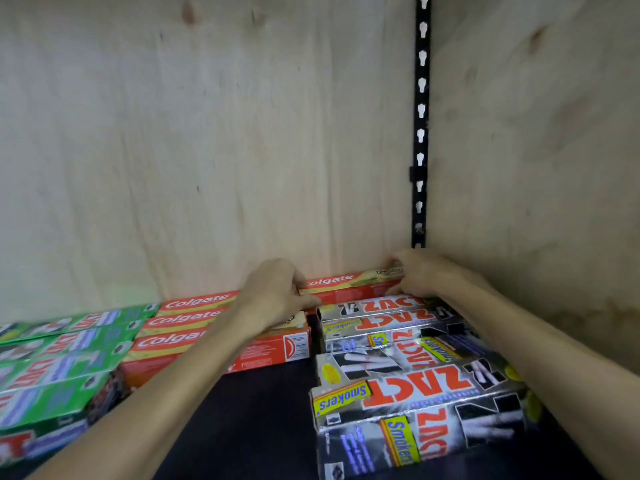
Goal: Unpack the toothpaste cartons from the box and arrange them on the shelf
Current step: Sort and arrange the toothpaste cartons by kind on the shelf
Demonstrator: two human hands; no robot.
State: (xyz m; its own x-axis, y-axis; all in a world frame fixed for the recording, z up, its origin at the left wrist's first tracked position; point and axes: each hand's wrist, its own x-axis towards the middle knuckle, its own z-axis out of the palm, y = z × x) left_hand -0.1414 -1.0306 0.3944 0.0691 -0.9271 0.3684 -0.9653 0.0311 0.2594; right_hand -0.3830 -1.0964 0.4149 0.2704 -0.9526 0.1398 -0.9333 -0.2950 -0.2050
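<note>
A red Colgate carton [349,284] lies lengthwise against the plywood back wall of the shelf. My left hand [277,292] grips its left end and my right hand [420,273] grips its right end. To the left, more red Colgate cartons [180,327] lie stacked in rows. Silver Zact Smokers cartons [408,375] fill the right side, right in front of the held carton. Green cartons [59,362] are stacked at the far left. The box the cartons come from is out of view.
The dark shelf board [263,410] shows between the red and silver stacks. A plywood back wall [207,150] and side wall [536,168] close in the shelf. A black slotted shelf rail [420,133] runs up the corner.
</note>
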